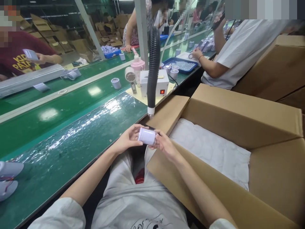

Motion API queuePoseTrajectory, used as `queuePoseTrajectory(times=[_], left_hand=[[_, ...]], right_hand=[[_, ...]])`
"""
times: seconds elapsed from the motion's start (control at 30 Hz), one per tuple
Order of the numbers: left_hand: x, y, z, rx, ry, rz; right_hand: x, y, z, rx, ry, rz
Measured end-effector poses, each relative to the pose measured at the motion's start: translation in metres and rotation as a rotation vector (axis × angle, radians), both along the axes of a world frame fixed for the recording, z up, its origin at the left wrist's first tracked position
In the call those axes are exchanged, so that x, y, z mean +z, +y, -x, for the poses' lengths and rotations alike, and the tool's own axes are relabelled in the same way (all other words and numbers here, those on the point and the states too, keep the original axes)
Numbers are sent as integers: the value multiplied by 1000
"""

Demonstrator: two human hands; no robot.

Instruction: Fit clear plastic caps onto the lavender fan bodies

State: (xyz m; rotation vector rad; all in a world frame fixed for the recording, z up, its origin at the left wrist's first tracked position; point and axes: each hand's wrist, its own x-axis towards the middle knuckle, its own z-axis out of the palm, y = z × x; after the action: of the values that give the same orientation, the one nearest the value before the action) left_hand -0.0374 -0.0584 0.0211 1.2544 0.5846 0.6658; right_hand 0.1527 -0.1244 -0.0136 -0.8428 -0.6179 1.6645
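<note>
Over my lap, a pale lavender plastic cylinder [147,136] lies on its side between my two hands. My left hand [130,137] grips its left end with thumb and fingers. Around the right end are the fingers of my right hand [164,143], which partly cover that end. Just above the cylinder hangs a black corrugated hose [153,63] with a white tip, not touching it. What the cylinder is for, I cannot make out.
An open cardboard box [214,95] lined with white wrapping [209,149] stands at my right. The green bench [95,127] carries a white box with a red switch [154,83], a small fan [130,76] and a blue tray [181,65]. Co-workers sit around it.
</note>
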Motion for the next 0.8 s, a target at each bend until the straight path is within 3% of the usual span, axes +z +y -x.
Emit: queuePoseTrajectory(times=[0.13,0.27,0.4,0.5,0.63,0.8], left_hand=[[8,-39,19,-36,-101,-88],[12,-60,27,-14,-114,-139],[12,-68,31,79,-34,-349],[12,-70,34,138,72,-627],[16,-70,37,174,192,-971],[20,-72,44,150,226,-1116]], right_hand=[[27,-32,0,112,-221,-135],[42,-48,4,107,-411,-178],[47,-52,8,101,-484,-126],[51,-55,8,94,-555,-114],[57,-58,5,-28,-713,-193],[56,-52,-2,47,-520,-92]])
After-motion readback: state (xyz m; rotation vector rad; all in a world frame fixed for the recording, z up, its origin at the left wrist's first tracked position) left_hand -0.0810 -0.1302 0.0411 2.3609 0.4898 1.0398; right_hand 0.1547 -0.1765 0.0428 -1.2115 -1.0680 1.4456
